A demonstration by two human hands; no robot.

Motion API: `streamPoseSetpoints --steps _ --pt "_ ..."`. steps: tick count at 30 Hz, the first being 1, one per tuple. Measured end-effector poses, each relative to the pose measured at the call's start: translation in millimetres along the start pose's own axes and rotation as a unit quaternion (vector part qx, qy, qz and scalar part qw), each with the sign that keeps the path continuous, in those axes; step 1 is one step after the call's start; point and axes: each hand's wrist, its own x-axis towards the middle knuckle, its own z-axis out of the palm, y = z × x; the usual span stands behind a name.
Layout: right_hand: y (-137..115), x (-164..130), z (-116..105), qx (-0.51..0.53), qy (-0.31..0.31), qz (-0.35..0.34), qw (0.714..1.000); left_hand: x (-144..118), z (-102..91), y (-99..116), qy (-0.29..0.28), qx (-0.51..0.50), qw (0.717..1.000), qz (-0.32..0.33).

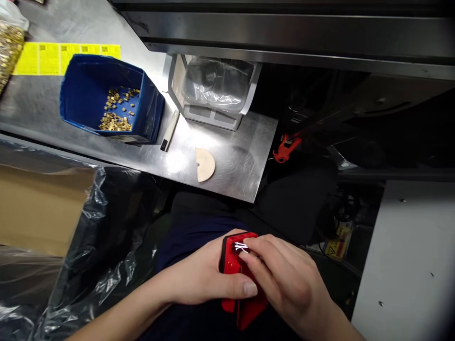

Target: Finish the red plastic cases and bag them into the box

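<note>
left hand (206,277) clamped round a red part (237,270) held over the lap, below the table (234,166) edge; right hand (284,279) fingertips pinched on small metal pins at its top — pins glare, detail unreadable. on the table: blue bin (85,90) of brass bits, half-round wooden disc (205,164), plastic-lined tray (213,90); right hand hides much of the part.

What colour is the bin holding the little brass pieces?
Blue bin, seen clearly in the head view.
</note>
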Motion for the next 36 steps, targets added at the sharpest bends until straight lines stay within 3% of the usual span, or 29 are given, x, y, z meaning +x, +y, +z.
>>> streamPoseSetpoints --steps 12,18,31,36 --pt "-4.4 2.1 0.2 0.002 0.070 0.094 0.993 2.2 1.7 -0.1 -0.035 -0.116 0.993 -0.001" --pt "-17.9 0.9 8.3 0.013 0.103 0.127 0.986 -3.4 4.0 -9.4 -0.001 -0.193 0.981 -0.009" --pt "-20.9 -3.9 18.5 0.027 0.086 0.149 0.985 -9.2 1.0 -12.6 -0.015 -0.197 0.980 -0.027" --pt "-23.5 -2.6 19.5 0.063 0.062 0.163 0.983 -11.0 -1.0 -15.0 0.011 -0.165 0.986 -0.021"
